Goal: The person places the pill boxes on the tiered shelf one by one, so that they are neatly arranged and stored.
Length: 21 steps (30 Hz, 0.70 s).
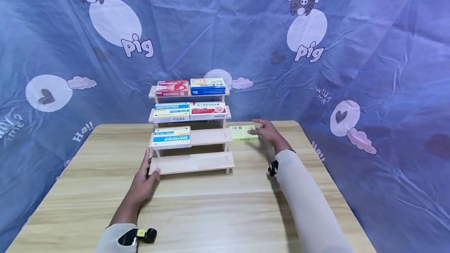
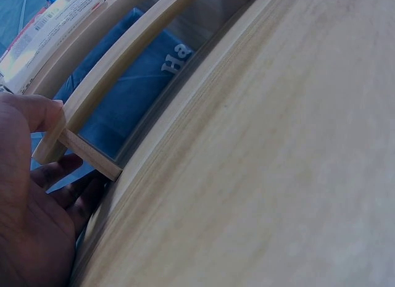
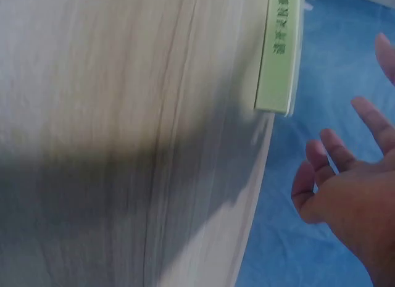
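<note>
A four-step wooden display rack (image 1: pixel 193 163) stands on the table. My left hand (image 1: pixel 142 182) holds the left end of its lowest step. In the left wrist view the thumb lies on the step's end, with the other fingers below it by the wooden leg (image 2: pixel 92 154). To the right of the rack lies a green medicine box (image 1: pixel 242 133), its printed face up. My right hand (image 1: pixel 270 132) is at the box's right end, fingers spread, the thumb overlapping it in the head view. From the right wrist, a gap shows between the fingers and the green box (image 3: pixel 278 58).
On the top step sit a red box (image 1: pixel 172 88) and a blue-and-white box (image 1: pixel 208 86). The second step bears a blue-white box (image 1: pixel 171 112) and a red-white box (image 1: pixel 208 111). Another blue-white box (image 1: pixel 171 137) is on the third step's left. A blue pig-print curtain (image 1: pixel 218 30) hangs behind.
</note>
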Each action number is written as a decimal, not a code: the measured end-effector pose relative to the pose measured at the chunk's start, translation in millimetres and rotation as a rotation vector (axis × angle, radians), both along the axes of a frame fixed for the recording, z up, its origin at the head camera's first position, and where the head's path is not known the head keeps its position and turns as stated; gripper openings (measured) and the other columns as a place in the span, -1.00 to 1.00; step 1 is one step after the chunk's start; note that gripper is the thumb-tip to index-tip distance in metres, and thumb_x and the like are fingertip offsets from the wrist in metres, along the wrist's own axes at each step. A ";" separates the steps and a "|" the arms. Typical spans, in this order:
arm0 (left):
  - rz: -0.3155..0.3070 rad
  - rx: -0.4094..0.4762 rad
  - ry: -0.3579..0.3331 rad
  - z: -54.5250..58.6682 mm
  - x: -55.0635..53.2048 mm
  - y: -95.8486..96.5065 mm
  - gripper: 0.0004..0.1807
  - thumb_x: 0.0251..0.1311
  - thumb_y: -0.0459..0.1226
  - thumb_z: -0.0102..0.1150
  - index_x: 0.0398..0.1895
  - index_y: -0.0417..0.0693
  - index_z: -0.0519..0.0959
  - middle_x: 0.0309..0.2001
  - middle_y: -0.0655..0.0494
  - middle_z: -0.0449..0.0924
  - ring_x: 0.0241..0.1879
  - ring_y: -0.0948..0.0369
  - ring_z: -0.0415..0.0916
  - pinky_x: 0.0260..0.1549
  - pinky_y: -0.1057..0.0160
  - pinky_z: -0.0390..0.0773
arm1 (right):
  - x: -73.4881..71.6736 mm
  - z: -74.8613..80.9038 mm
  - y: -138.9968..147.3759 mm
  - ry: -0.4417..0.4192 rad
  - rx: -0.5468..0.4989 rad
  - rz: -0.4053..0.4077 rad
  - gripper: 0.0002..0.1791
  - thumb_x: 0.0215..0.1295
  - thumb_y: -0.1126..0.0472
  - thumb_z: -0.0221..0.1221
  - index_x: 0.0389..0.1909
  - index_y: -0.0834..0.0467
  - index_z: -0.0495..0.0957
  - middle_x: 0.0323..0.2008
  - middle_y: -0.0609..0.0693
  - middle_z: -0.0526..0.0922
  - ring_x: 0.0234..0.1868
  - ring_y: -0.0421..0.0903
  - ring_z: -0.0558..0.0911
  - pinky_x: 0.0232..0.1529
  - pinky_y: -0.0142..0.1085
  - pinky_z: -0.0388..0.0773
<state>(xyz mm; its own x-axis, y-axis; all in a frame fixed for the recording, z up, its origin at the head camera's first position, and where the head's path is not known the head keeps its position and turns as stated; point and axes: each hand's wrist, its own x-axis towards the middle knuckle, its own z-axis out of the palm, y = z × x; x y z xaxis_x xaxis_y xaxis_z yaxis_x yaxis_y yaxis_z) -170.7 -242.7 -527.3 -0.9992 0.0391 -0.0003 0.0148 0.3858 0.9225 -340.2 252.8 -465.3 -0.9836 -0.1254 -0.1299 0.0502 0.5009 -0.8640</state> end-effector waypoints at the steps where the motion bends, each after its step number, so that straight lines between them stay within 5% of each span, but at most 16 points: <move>1: 0.004 0.001 0.000 -0.5 0.4 -0.6 0.02 0.71 -0.21 0.04 0.81 0.38 -0.49 0.74 -0.42 -0.06 0.65 -0.43 0.11 0.56 -0.40 0.21 | -1.3 -1.5 0.6 -0.010 0.020 0.020 -0.10 0.44 0.04 0.42 0.70 0.14 0.28 0.76 0.26 0.04 0.72 0.38 0.12 0.67 0.28 0.17; 11: -0.001 0.011 0.022 -4.1 0.4 -1.6 -0.02 0.73 -0.17 0.00 0.81 0.46 -0.46 0.75 -0.41 -0.10 0.67 -0.43 0.05 0.60 -0.42 0.09 | -15.9 -11.6 11.4 -0.065 0.157 0.191 0.06 0.39 0.08 0.47 0.78 0.08 0.10 0.80 0.20 -0.04 0.78 0.37 -0.03 0.73 0.27 -0.05; 21: -0.004 0.011 0.027 -4.0 -0.6 -1.3 -0.02 0.73 -0.18 0.00 0.80 0.47 -0.47 0.75 -0.42 -0.10 0.68 -0.43 0.03 0.60 -0.40 0.10 | -18.5 -21.4 17.9 -0.069 0.179 0.173 0.01 0.39 0.18 0.47 0.76 0.06 0.17 0.78 0.26 0.01 0.79 0.34 -0.05 0.73 0.27 -0.05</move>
